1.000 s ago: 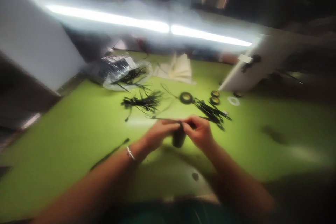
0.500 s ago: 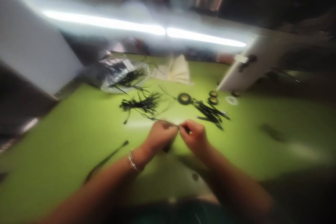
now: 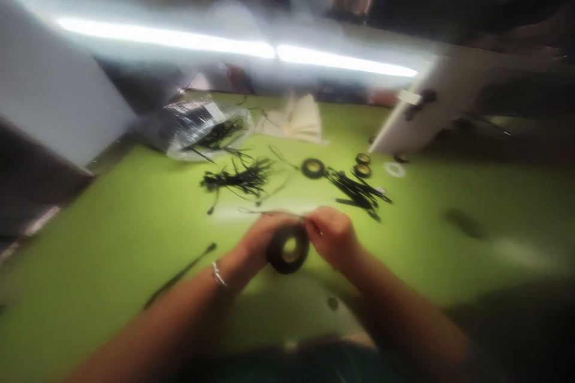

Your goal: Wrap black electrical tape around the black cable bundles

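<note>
My left hand (image 3: 258, 238) is closed around a roll of black tape (image 3: 275, 249), whose flat ring side faces me. A thin black cable (image 3: 252, 212) runs over the top of the left hand towards the right, with a loop at its left end. My right hand (image 3: 331, 231) pinches the cable close to the upper right of the roll. Both hands nearly meet above the green table (image 3: 404, 251). Blur hides whether a strip of tape lies between the fingertips.
A bundle of black cables (image 3: 238, 178) lies beyond my left hand, and more black cables (image 3: 357, 191) lie to the right. Near them are another tape roll (image 3: 307, 175), small rolls (image 3: 363, 171) and a white ring (image 3: 395, 170). A plastic bag (image 3: 179, 131) stands behind. One cable (image 3: 179, 275) lies at left.
The tape roll at my left hand has turned into full view from mostly hidden. The cable's left end has shortened and drawn in towards the hands. My right hand stays about where it was.
</note>
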`<state>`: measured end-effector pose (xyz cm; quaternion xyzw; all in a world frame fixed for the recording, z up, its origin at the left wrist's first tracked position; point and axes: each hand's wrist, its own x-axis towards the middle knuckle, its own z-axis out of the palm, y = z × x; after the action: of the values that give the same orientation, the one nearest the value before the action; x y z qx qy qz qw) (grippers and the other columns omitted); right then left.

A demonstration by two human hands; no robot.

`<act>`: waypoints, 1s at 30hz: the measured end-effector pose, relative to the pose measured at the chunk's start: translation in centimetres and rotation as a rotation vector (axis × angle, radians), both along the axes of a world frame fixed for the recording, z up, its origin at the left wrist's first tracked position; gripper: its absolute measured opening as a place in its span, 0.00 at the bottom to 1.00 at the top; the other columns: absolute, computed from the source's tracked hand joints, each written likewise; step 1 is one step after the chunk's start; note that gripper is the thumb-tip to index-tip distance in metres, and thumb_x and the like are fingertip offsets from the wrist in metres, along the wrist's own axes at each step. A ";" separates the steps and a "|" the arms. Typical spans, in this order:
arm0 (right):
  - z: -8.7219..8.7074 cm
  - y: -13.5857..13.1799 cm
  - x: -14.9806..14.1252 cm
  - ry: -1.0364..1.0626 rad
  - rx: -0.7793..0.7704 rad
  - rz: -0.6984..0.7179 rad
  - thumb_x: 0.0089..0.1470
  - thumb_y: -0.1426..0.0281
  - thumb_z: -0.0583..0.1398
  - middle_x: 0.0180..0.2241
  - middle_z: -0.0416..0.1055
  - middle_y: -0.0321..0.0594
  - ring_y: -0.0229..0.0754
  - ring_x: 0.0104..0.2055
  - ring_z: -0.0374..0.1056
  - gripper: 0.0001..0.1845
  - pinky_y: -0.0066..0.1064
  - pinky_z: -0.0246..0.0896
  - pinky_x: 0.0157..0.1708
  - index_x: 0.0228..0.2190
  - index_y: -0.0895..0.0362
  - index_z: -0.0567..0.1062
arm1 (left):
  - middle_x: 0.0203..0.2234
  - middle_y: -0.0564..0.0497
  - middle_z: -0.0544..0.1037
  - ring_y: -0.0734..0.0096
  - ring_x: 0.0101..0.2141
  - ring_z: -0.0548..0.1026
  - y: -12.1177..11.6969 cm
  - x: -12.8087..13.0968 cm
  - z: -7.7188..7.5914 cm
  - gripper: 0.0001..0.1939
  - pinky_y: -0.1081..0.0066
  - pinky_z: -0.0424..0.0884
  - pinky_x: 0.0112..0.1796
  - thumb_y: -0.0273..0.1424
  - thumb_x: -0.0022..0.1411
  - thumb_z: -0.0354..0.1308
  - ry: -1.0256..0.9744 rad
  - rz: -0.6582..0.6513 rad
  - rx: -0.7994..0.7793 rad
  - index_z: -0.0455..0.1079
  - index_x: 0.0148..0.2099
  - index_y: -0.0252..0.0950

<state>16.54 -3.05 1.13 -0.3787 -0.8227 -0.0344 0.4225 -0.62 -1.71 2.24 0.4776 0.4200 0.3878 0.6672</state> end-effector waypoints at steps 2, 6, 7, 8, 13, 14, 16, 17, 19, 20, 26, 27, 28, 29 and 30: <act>0.2 0.1 0.2 -0.129 0.099 0.005 0.55 0.78 0.56 0.23 0.68 0.36 0.38 0.26 0.61 0.07 0.29 0.58 0.28 0.30 0.56 0.72 | 0.21 0.52 0.73 0.69 0.28 0.67 0.0 0.0 -0.5 0.08 0.69 0.65 0.35 0.32 0.47 0.60 0.010 0.059 -0.015 0.69 0.22 0.33; 0.5 0.2 0.4 -0.259 0.238 -0.023 0.56 0.79 0.56 0.21 0.67 0.35 0.38 0.25 0.57 0.08 0.30 0.54 0.26 0.32 0.57 0.73 | 0.19 0.54 0.72 0.72 0.25 0.65 0.3 -0.1 -1.2 0.08 0.70 0.65 0.32 0.31 0.45 0.61 0.002 0.064 -0.060 0.68 0.19 0.34; 0.5 0.2 0.4 -0.275 0.255 -0.024 0.56 0.79 0.56 0.21 0.66 0.35 0.38 0.25 0.57 0.08 0.31 0.54 0.26 0.32 0.57 0.73 | 0.20 0.53 0.73 0.72 0.25 0.65 0.3 -0.2 -1.2 0.08 0.70 0.65 0.32 0.31 0.45 0.61 -0.020 0.063 -0.049 0.69 0.20 0.33; 0.5 0.3 0.5 -0.288 0.263 -0.018 0.56 0.79 0.55 0.21 0.66 0.36 0.38 0.25 0.57 0.08 0.31 0.54 0.26 0.33 0.57 0.73 | 0.21 0.53 0.74 0.71 0.26 0.66 0.4 -0.2 -1.1 0.08 0.69 0.66 0.33 0.32 0.46 0.62 -0.044 0.065 -0.037 0.70 0.21 0.33; -0.4 0.8 1.1 -0.297 0.220 0.052 0.57 0.78 0.56 0.22 0.67 0.35 0.38 0.26 0.58 0.10 0.31 0.54 0.27 0.38 0.56 0.74 | 0.19 0.53 0.72 0.74 0.23 0.65 0.3 -0.3 -0.4 0.14 0.71 0.65 0.30 0.38 0.51 0.62 0.010 -0.017 -0.062 0.70 0.23 0.32; -0.5 0.9 1.2 -0.276 0.197 0.063 0.57 0.78 0.56 0.23 0.67 0.35 0.38 0.26 0.59 0.10 0.31 0.55 0.27 0.38 0.55 0.74 | 0.19 0.53 0.71 0.74 0.22 0.65 0.3 -0.4 -0.4 0.15 0.71 0.64 0.28 0.39 0.51 0.62 0.034 -0.037 -0.062 0.70 0.23 0.31; -0.7 1.0 1.1 -0.169 0.107 0.077 0.57 0.77 0.56 0.24 0.69 0.36 0.38 0.28 0.61 0.09 0.30 0.57 0.28 0.36 0.54 0.74 | 0.17 0.52 0.71 0.75 0.21 0.65 0.2 -0.3 -0.5 0.16 0.73 0.63 0.25 0.39 0.52 0.62 0.047 -0.056 -0.038 0.70 0.24 0.31; -0.7 1.0 1.1 -0.084 0.031 0.076 0.57 0.76 0.57 0.26 0.70 0.37 0.38 0.29 0.62 0.08 0.30 0.59 0.29 0.37 0.54 0.73 | 0.16 0.53 0.70 0.75 0.20 0.65 0.2 -0.3 -0.5 0.16 0.73 0.61 0.24 0.40 0.53 0.61 0.052 -0.053 -0.019 0.71 0.25 0.31; -0.5 1.0 0.9 0.085 -0.156 0.058 0.57 0.73 0.57 0.28 0.71 0.37 0.37 0.30 0.64 0.07 0.30 0.60 0.29 0.39 0.54 0.72 | 0.15 0.54 0.68 0.77 0.18 0.63 0.1 -0.2 -0.5 0.15 0.75 0.59 0.21 0.40 0.55 0.60 0.089 -0.023 0.033 0.71 0.27 0.32; -0.3 0.9 0.8 0.128 -0.253 0.052 0.57 0.72 0.58 0.29 0.72 0.37 0.37 0.29 0.65 0.08 0.29 0.61 0.29 0.40 0.54 0.72 | 0.15 0.55 0.68 0.77 0.17 0.63 0.1 -0.1 -0.5 0.15 0.75 0.58 0.20 0.40 0.56 0.59 0.122 -0.003 0.065 0.71 0.28 0.32; 0.6 0.7 0.5 -0.003 -0.378 0.068 0.59 0.73 0.55 0.26 0.67 0.37 0.38 0.30 0.61 0.09 0.31 0.57 0.32 0.26 0.55 0.69 | 0.15 0.56 0.67 0.77 0.17 0.61 -0.2 0.4 0.0 0.15 0.75 0.58 0.20 0.42 0.56 0.59 0.272 0.045 0.224 0.70 0.28 0.33; 0.6 0.7 0.5 -0.010 -0.352 0.063 0.58 0.73 0.55 0.25 0.65 0.37 0.39 0.30 0.60 0.11 0.31 0.57 0.32 0.24 0.56 0.68 | 0.15 0.56 0.67 0.78 0.17 0.61 -0.2 0.4 0.0 0.15 0.75 0.57 0.20 0.42 0.56 0.59 0.270 0.047 0.224 0.70 0.28 0.33; 0.5 0.8 0.5 -0.013 -0.328 0.066 0.58 0.73 0.54 0.25 0.64 0.37 0.39 0.30 0.59 0.11 0.31 0.56 0.32 0.24 0.56 0.67 | 0.15 0.56 0.67 0.78 0.17 0.60 -0.2 0.4 0.0 0.16 0.75 0.57 0.20 0.42 0.56 0.59 0.258 0.040 0.208 0.69 0.27 0.33; 0.5 0.8 0.5 -0.014 -0.303 0.073 0.58 0.74 0.54 0.26 0.63 0.37 0.39 0.31 0.59 0.11 0.31 0.56 0.32 0.24 0.56 0.66 | 0.15 0.56 0.67 0.78 0.17 0.60 -0.2 0.4 0.0 0.16 0.75 0.57 0.20 0.42 0.56 0.59 0.232 0.026 0.176 0.68 0.26 0.33; 0.4 0.8 0.5 -0.020 -0.274 0.077 0.58 0.74 0.54 0.26 0.63 0.37 0.40 0.32 0.58 0.10 0.31 0.56 0.33 0.25 0.56 0.66 | 0.15 0.56 0.67 0.78 0.18 0.61 -0.2 0.4 0.0 0.17 0.75 0.57 0.20 0.42 0.56 0.59 0.194 0.013 0.136 0.68 0.26 0.33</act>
<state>17.05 -2.23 1.54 -0.4004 -0.8380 0.0907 0.3595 -0.19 -1.92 2.24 0.5543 0.4584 0.3715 0.5870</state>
